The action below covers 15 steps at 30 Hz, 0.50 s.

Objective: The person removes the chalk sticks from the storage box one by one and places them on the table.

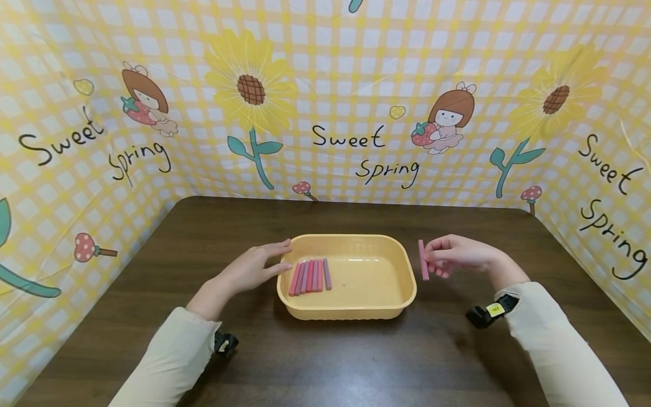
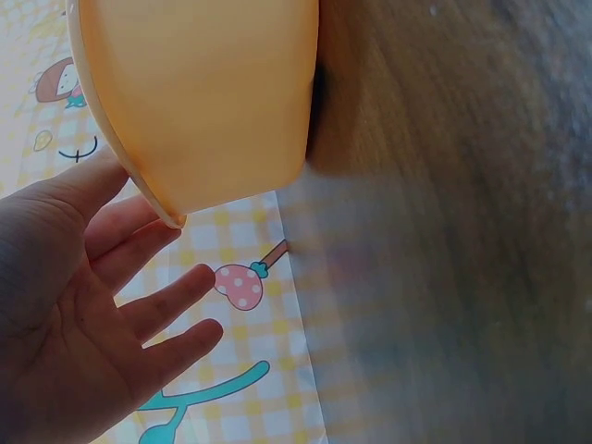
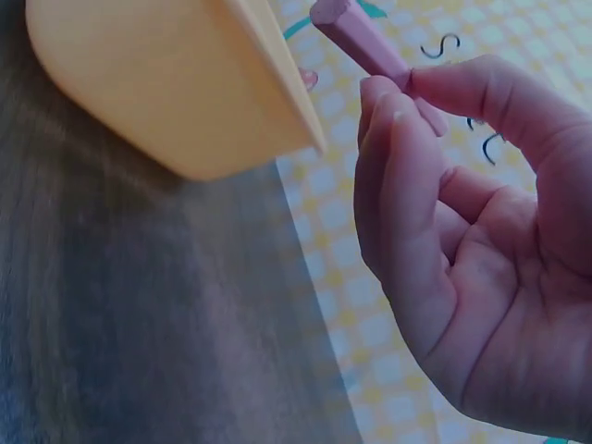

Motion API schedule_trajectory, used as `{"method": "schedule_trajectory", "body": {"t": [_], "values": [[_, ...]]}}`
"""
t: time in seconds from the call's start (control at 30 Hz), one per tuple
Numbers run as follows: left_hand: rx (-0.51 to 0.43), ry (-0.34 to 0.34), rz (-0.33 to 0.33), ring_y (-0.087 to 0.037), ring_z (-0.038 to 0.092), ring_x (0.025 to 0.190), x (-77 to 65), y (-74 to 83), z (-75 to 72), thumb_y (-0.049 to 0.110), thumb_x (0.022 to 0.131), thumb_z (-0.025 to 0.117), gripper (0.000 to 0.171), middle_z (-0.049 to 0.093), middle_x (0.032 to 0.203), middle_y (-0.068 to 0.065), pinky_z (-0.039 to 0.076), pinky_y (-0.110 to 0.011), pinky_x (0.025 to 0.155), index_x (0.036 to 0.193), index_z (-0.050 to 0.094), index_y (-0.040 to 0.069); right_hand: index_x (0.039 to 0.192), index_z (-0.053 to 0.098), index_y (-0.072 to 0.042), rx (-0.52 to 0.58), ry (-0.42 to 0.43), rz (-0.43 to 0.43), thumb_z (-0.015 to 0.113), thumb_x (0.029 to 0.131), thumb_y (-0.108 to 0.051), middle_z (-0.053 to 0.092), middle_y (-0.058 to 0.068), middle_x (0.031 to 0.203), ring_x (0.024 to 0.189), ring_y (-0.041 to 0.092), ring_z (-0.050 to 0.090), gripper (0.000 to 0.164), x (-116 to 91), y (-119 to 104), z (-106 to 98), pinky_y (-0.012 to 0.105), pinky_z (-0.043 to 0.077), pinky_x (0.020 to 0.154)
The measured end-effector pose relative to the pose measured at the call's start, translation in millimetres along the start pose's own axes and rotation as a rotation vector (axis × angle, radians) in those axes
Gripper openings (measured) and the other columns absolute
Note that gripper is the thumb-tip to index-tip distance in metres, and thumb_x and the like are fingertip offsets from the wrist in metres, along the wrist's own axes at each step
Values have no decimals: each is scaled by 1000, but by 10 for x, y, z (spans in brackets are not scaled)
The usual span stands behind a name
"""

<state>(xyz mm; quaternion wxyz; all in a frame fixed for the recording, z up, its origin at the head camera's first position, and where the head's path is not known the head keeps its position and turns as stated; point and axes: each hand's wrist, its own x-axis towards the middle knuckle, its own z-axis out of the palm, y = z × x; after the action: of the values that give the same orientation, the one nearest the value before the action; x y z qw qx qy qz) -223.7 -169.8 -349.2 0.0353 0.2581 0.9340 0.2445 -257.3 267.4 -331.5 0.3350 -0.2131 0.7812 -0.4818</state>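
Observation:
A shallow yellow plastic tray [image 1: 346, 312] stands on the dark wooden table. Inside it, a row of several pink and purple sticks [image 1: 307, 277] lies side by side at the left end, with one purple stick [image 1: 327, 275] slightly apart from the others. My left hand [image 1: 256, 265] rests at the tray's left rim, its fingers spread and fairly straight. To the right of the tray, my right hand [image 1: 458, 255] pinches a pink stick [image 3: 365, 42] between thumb and fingertips, off the table. That stick has a flat-sided, faceted end in the right wrist view.
The brown table [image 1: 351, 362] reaches back to a yellow checked cloth [image 1: 346, 73] that hangs behind and at both sides. A black wrist camera is strapped on each sleeve, the right one [image 1: 490, 312] near the table's right part.

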Motion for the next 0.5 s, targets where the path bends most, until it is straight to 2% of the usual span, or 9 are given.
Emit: {"method": "schedule_trajectory", "body": {"t": [0.5], "values": [[1,0,-4,-34,39,134,3,0,3,32,94,56,51,39,147,-14,34,-51,110,136,48,3,88,60,-12,33,43,71,51,97,-20,61,-7,71,65,2,57,15,-38,295,-90,17,52,59]]}}
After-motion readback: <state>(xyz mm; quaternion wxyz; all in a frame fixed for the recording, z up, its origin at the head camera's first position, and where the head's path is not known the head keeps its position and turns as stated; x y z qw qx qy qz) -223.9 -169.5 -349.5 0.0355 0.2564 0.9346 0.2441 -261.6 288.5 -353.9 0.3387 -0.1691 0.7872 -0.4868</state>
